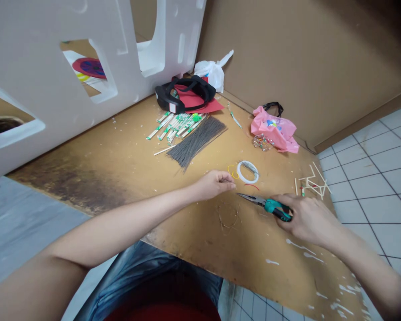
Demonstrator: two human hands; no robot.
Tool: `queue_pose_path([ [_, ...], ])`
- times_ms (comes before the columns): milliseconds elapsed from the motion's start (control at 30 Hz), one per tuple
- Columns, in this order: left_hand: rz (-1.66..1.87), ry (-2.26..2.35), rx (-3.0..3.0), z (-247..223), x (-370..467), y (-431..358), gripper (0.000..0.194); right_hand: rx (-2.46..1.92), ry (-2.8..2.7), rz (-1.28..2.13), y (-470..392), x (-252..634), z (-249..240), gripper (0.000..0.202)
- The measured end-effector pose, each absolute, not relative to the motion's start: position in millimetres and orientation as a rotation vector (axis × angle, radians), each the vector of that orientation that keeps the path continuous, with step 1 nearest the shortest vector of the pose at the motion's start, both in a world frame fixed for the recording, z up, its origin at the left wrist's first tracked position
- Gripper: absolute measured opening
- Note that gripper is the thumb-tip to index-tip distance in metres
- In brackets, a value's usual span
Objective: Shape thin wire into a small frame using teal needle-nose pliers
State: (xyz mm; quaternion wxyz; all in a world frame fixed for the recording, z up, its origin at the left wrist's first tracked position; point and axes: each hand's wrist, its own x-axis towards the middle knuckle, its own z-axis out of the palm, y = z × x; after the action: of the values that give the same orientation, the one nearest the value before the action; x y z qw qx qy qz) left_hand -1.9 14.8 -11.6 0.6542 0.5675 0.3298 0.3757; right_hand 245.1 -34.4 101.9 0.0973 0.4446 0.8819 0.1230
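Note:
My right hand [305, 218] is wrapped round the green-and-black handles of a pair of needle-nose pliers [270, 207]. The jaws point left, toward my left hand, and look closed or nearly so. My left hand [217, 184] is pinched over the board, fingers together on what looks like a thin piece of wire [227, 181]; its far end is too fine to make out. Under the hands lies a loose loop of thin wire [227, 217]. Just beyond them are a white ring-shaped coil [247, 172], a yellow wire [233, 172] and a short red wire [252, 187].
Behind my left hand lies a bundle of grey wires [197, 142] beside paper-wrapped chopsticks [173, 126] and a black headset [187, 96]. A pink bag [276, 129] sits back right; broken sticks [312, 183] lie near the right edge. A white plastic panel [113, 80] stands at left.

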Motion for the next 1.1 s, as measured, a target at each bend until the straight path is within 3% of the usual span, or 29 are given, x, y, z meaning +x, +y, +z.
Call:
queue_pose_path([
  [133, 0.885, 0.801, 1.281, -10.5, -1.4, 13.2, 0.023, 1.454, 2.503, 0.136, -34.8, 237.7, 109.2, 0.028],
  [300, 0.631, 0.729, 1.232, -2.5, -8.8, 19.2, 0.029, 1.478, 2.391, 0.149, -34.3, 240.1, 123.1, 0.038],
  [467, 0.587, 0.616, 1.186, 5.0, -15.2, 22.0, 0.024, 1.5, 2.345, 0.18, -33.0, 252.9, 132.3, 0.041],
  [667, 0.55, 0.613, 1.524, 10.2, -19.5, 20.3, 0.022, 1.46, 2.382, 0.222, -36.0, 261.8, 132.2, 0.037],
  [933, 0.668, 0.749, 1.352, 4.1, -14.9, 22.7, 0.021, 1.361, 2.61, 0.72, -41.7, 250.6, 128.6, 0.033],
  [1100, 0.588, 0.704, 1.086, 0.6, -14.3, 21.8, 0.021, 1.003, 2.675, 1.026, -42.6, 233.3, 123.1, 0.024],
])
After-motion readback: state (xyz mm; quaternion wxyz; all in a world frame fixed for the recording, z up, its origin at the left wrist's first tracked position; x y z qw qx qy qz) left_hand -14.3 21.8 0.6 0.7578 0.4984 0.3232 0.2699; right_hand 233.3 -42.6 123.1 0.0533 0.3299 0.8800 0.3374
